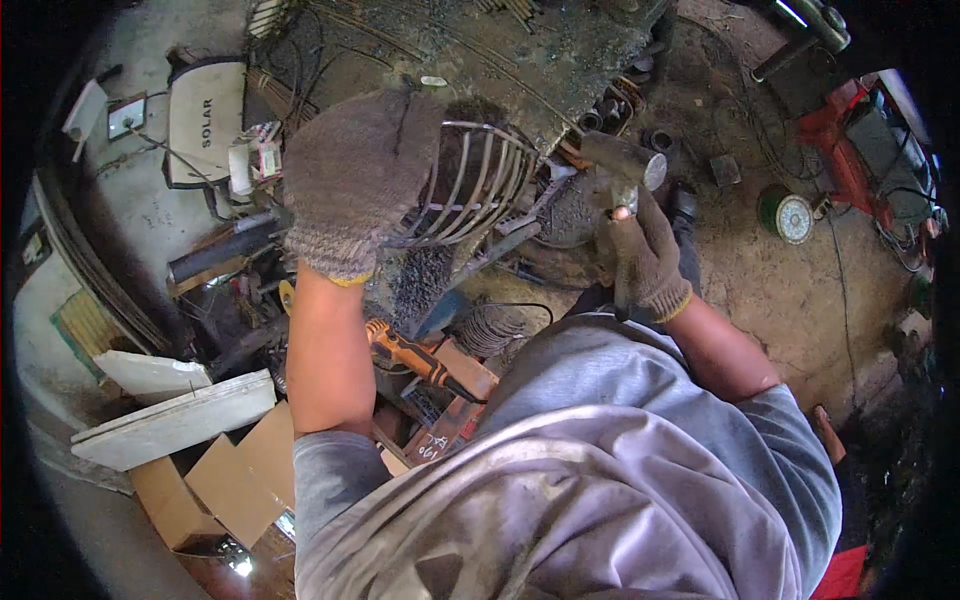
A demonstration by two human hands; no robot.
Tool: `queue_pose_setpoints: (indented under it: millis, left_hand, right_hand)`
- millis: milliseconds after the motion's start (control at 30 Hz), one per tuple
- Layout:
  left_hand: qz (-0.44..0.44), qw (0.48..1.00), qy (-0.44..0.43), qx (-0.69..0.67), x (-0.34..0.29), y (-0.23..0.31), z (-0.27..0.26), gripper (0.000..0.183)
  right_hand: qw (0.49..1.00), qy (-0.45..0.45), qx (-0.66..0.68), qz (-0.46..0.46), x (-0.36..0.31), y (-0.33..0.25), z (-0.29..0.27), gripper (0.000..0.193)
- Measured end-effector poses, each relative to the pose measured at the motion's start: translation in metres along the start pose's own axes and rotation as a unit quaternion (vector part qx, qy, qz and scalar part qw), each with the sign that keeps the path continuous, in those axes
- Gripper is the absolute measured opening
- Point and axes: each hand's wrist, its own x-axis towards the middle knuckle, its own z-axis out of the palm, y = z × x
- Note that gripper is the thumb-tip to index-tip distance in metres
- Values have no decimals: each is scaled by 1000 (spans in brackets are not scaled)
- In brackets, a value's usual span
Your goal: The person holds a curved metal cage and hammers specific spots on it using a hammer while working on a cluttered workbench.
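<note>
Grasping a hammer (628,162) by its handle in the gloved right hand (648,255), with one bare fingertip poking out of the knit, just to the right of a barred metal cage (485,180). Covering the left end of that cage with the gloved left hand (365,175); can't tell whether clenched on the bars or merely laid over them, with the fingertips hidden. Can see only darkness between the curved bars, too murky to name any contents.

Can make out, just below the cage, a heap of dark granules (420,280), but not the walls of any holder round it. Can see more dark grit in a round pan (570,244), near the cage on its right. Can spot dark metal rings (615,105) clustered up and right of the cage; can't tell whether in a tray.

Can find an open cardboard box (165,500) well down and left of the cage, with its inside mostly out of sight, and a small white carton (240,170) left of the cage, past the left hand. Can also see, below the cage, an orange power tool (415,360) and a coil of wire (490,330).
</note>
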Motion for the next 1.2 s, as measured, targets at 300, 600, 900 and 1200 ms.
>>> queue_pose_setpoints:
  millis: [300, 600, 900, 1200]
  left_hand:
    - [-275, 943, 49, -181, -54, -52, -76, 29]
    - [-296, 863, 225, -341, -65, -44, -87, 25]
    - [-258, 871, 266, -323, -70, -17, -102, 25]
    - [-130, 976, 150, -91, -57, 0, -104, 25]
  right_hand:
    - [995, 59, 22, -80, -11, -5, -7, 36]
    - [994, 9, -81, -76, -19, -51, 2, 40]
    - [985, -102, -103, -93, -37, -87, 15, 47]
    - [948, -98, -180, -243, -41, -122, 32, 35]
